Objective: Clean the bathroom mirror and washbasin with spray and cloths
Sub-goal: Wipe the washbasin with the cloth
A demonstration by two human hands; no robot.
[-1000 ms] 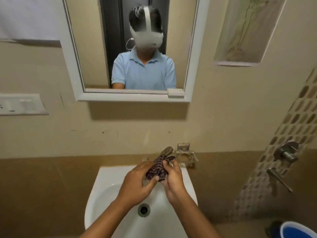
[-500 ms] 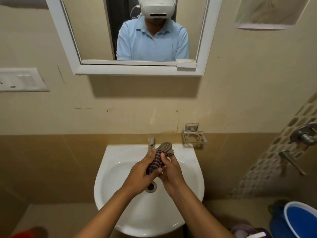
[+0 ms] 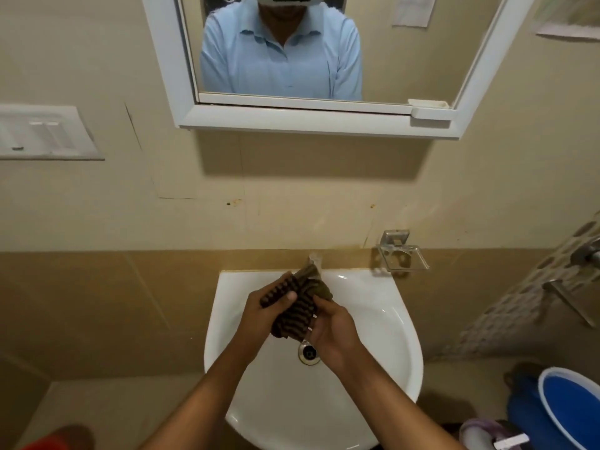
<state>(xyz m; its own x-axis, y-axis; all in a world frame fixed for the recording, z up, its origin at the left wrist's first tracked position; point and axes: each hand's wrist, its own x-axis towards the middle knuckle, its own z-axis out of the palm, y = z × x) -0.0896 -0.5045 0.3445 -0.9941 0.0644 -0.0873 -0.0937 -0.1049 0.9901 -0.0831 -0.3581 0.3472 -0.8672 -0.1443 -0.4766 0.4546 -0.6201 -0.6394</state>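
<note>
Head view: both hands over the white washbasin (image 3: 386,323), above the drain (image 3: 308,353). Left hand (image 3: 266,311) and right hand (image 3: 334,332) each keep a closed grip on a dark striped cloth (image 3: 297,308), bunched between them. Tap (image 3: 314,259) mostly hidden behind the cloth, probably off. Mirror (image 3: 406,60) on the wall above; chrome soap holder (image 3: 401,254) right of the basin; blue bucket (image 3: 571,407) lower right.

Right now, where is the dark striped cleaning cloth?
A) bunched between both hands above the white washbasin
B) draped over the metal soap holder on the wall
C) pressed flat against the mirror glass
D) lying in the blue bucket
A: the dark striped cloth is gripped by the left hand and right hand over the white washbasin, just above its drain.
</note>
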